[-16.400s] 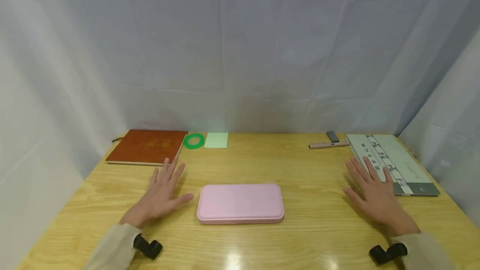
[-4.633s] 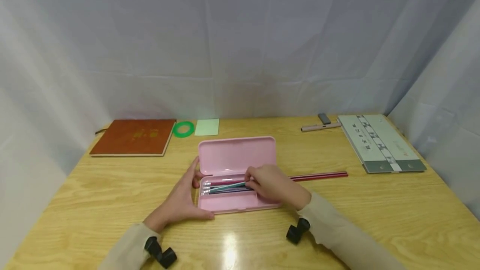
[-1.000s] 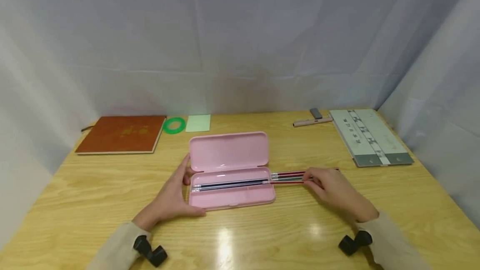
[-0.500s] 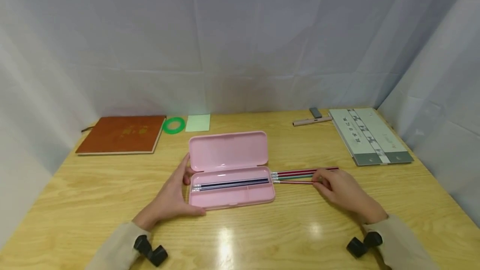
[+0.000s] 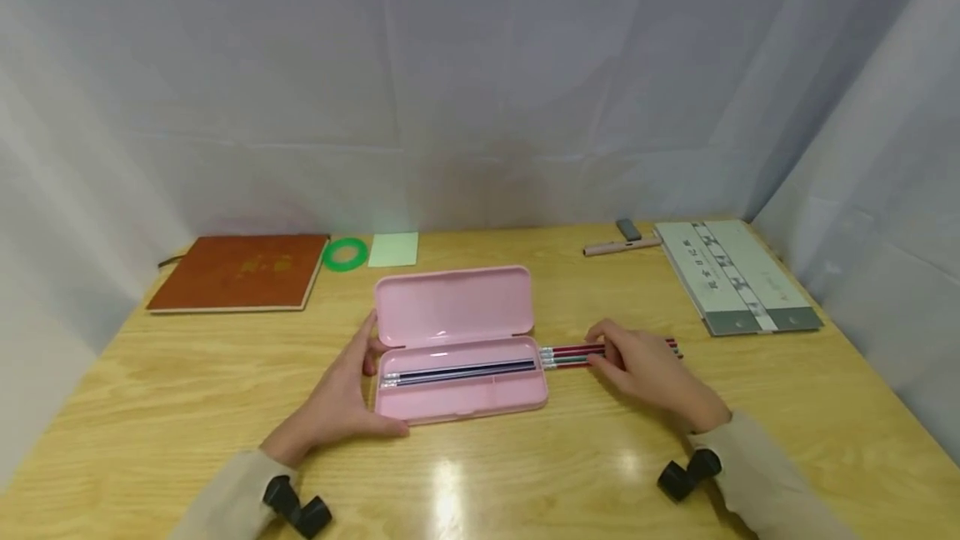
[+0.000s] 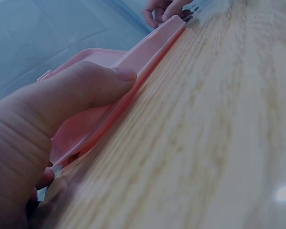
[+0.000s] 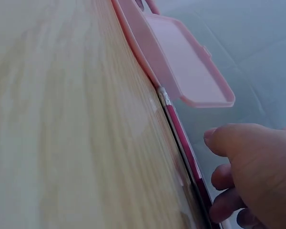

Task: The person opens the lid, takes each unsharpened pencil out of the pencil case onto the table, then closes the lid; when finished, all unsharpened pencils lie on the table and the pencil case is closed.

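Note:
A pink pencil case [image 5: 453, 305] lies open on the table, its lid tipped back. Several dark pencils [image 5: 465, 372] with white erasers rest in its long compartment. My left hand [image 5: 333, 398] grips the case's left end, thumb [image 6: 97, 86] along the front edge and fingers behind. Right of the case, red and green pencils [image 5: 572, 352] lie side by side on the wood, eraser ends close to its wall. Over them is my right hand [image 5: 648, 367], thumb and index finger spread apart. In the right wrist view its lower fingertips come right at a red pencil [image 7: 181, 136]; the palm hides their middle.
A brown notebook [image 5: 243, 273], a green tape roll [image 5: 345, 254] and pale green sticky notes [image 5: 393, 249] lie at the back left. At the back right are a pinkish pen [image 5: 621, 247], a small grey block [image 5: 628, 229] and a pale green book [image 5: 738, 277]. A white curtain hangs behind.
My right hand drew a red pencil out of the case to the right and let it go beside the others. It has since moved left over the row. The left hand stays put.

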Demonstrator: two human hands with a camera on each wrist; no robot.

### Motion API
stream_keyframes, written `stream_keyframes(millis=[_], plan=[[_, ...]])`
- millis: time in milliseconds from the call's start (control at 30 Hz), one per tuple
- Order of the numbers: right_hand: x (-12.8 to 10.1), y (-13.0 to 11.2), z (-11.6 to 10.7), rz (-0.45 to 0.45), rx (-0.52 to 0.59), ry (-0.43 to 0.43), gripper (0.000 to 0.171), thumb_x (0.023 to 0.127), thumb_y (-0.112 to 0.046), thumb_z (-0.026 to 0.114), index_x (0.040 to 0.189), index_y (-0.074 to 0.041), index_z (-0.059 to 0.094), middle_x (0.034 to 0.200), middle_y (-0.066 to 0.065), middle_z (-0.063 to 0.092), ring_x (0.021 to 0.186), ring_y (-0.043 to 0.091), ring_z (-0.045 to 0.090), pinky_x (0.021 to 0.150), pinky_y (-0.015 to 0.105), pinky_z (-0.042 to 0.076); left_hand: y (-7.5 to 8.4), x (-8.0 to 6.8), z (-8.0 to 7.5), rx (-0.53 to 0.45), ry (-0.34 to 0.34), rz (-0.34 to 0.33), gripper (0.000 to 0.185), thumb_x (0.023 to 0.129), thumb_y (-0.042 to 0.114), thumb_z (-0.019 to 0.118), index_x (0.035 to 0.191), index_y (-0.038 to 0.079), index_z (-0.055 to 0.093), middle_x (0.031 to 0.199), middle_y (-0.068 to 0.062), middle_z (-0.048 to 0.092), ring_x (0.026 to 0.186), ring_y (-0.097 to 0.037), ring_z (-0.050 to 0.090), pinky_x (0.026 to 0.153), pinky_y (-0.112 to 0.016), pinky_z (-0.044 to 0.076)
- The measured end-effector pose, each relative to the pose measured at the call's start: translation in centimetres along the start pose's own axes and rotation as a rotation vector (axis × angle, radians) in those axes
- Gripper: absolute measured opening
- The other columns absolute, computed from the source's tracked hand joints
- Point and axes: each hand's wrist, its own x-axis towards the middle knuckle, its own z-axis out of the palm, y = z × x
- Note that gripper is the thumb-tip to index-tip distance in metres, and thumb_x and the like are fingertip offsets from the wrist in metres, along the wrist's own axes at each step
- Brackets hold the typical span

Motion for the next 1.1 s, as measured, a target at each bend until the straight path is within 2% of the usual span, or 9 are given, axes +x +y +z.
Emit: stream_keyframes(millis=[133,267,467,567,667,767,900,1100], plan=[[0.9,-1.2,0.9,-0.066,0.036,0.020,0.019,0.086,-0.016,0.072,0.101,-0.015,0.061,0.062,-0.015,0.045,0.052,-0.005,0.035,0.053,0.019,0.035,0.0,-0.3,0.3,-0.012,0.005,-0.010,0.149,0.041,0.045,0.095,0.156,0.014,0.006,0.110,0.003,0.054,0.087,-0.011,0.041,0.073,-0.024,0.039],[1.9,-2.7,1.7,-0.138,0.069,-0.011,0.015,0.087,-0.017,0.070,0.100,-0.015,0.063,0.060,-0.015,0.043,0.051,-0.005,0.034,0.051,0.018,0.033,0.1,-0.4,0.6,-0.016,-0.002,-0.017,0.149,0.040,0.046,0.095,0.156,0.012,0.007,0.110,0.003,0.054,0.087,-0.011,0.041,0.074,-0.023,0.039],[4.1,-4.7,2.9,-0.187,0.039,-0.035,0.012,0.090,-0.018,0.067,0.101,-0.015,0.066,0.060,-0.012,0.046,0.050,-0.003,0.033,0.050,0.016,0.031,0.1,-0.2,0.6,0.005,0.005,-0.024,0.150,0.041,0.049,0.094,0.156,0.013,0.006,0.109,0.002,0.053,0.088,-0.012,0.041,0.074,-0.023,0.040],[5.5,-5.8,3.5,-0.184,0.025,-0.073,0.012,0.090,-0.019,0.067,0.100,-0.014,0.069,0.066,-0.008,0.057,0.054,0.000,0.041,0.052,0.018,0.036,0.1,-0.1,0.4,0.014,0.012,-0.007,0.150,0.041,0.048,0.094,0.156,0.010,0.006,0.110,0.000,0.054,0.087,-0.011,0.041,0.073,-0.023,0.040],[6.8,-6.9,4.0,-0.172,0.011,-0.129,0.012,0.090,-0.021,0.067,0.099,-0.014,0.072,0.079,-0.005,0.068,0.064,0.004,0.055,0.061,0.022,0.045,0.1,0.0,0.3,0.016,0.011,0.007,0.149,0.042,0.047,0.094,0.156,0.010,0.006,0.111,0.000,0.054,0.087,-0.011,0.041,0.073,-0.024,0.040],[8.0,-7.9,4.4,-0.186,-0.003,-0.172,0.012,0.090,-0.022,0.067,0.099,-0.015,0.074,0.090,-0.004,0.073,0.077,0.008,0.065,0.072,0.027,0.051,0.1,0.0,0.3,0.017,0.006,0.002,0.149,0.042,0.048,0.094,0.156,0.013,0.005,0.112,0.002,0.054,0.087,-0.011,0.041,0.073,-0.023,0.039],[9.2,-9.0,4.8,-0.225,-0.011,-0.207,0.013,0.089,-0.019,0.068,0.099,-0.014,0.075,0.094,-0.003,0.073,0.087,0.011,0.068,0.081,0.030,0.052,0.2,0.0,0.2,0.011,0.003,-0.002,0.149,0.042,0.048,0.094,0.156,0.015,0.005,0.111,0.004,0.053,0.087,-0.010,0.041,0.072,-0.023,0.039],[10.0,-10.0,5.2,-0.224,-0.019,-0.246,0.012,0.089,-0.017,0.068,0.097,-0.012,0.075,0.092,-0.002,0.073,0.085,0.012,0.068,0.080,0.030,0.052,0.2,-0.1,0.1,0.012,0.004,0.001,0.149,0.041,0.048,0.094,0.156,0.014,0.005,0.111,0.004,0.052,0.086,-0.010,0.041,0.071,-0.023,0.039]])
